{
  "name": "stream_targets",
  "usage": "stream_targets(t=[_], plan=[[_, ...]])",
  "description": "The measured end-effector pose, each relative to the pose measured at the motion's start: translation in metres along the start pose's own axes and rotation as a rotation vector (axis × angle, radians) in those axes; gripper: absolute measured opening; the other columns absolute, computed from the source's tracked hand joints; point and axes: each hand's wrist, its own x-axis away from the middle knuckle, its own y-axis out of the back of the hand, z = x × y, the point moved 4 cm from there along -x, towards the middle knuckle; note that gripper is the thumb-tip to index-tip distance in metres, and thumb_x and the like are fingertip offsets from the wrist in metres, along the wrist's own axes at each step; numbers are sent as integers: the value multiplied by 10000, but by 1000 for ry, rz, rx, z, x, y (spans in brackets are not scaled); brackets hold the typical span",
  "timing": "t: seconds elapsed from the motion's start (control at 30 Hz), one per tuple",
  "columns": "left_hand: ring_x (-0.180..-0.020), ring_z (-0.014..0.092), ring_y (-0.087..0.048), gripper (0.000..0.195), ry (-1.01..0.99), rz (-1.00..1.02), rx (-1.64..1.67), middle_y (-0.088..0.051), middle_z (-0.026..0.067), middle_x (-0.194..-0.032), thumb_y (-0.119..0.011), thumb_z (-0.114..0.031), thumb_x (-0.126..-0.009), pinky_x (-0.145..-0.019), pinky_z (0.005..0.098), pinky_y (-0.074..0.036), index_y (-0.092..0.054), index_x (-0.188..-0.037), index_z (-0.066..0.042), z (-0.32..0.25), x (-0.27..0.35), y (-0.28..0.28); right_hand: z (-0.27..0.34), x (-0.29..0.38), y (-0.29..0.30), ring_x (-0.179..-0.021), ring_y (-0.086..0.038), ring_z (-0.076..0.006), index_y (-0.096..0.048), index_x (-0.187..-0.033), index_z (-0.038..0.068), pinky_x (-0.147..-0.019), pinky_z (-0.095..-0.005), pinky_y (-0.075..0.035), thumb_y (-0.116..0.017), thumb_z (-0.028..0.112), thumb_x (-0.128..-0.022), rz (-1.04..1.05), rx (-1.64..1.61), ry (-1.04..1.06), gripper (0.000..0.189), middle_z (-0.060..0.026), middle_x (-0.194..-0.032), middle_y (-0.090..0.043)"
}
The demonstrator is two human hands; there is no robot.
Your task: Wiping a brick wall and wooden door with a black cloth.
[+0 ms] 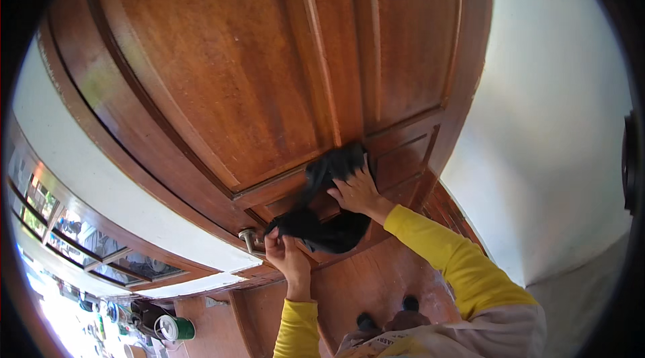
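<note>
A black cloth hangs in a loop between my two hands against a brown panelled wooden door. My left hand pinches one end of it close to the metal door handle. Higher and to the right, my right hand presses a bunched part of the cloth to the door with its fingers spread over it. That upper part is blurred. The cloth covers part of the door's rails and small lower panels.
A pale wall stands right of the door. A window with dark bars is at the left. At lower left a green and white can stands among several items. My feet are on a reddish-brown floor.
</note>
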Motion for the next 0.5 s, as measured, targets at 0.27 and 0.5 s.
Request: stream_targets(t=[0.27,0.5], plan=[[-998,154,-541,276,-740,105,-170,-544,76,-1071,-621,-208,-906,-866,279,-444,-531,-1074,-8,-140,-124,-97,29,-242,129,-1177,-486,-393,-681,-970,44,-1079,-568,-246,-629,384,-819,-563,-48,485,376,-174,-1222,-555],[-1298,520,-244,633,-1038,-1,-886,-232,298,-1458,-341,-332,-932,-1092,569,-140,-235,-1438,34,-83,-175,-120,63,-257,111,-1282,-386,-369,-706,-991,164,-1059,-593,-234,-543,406,-869,-450,157,338,317,-79,-1289,-523]])
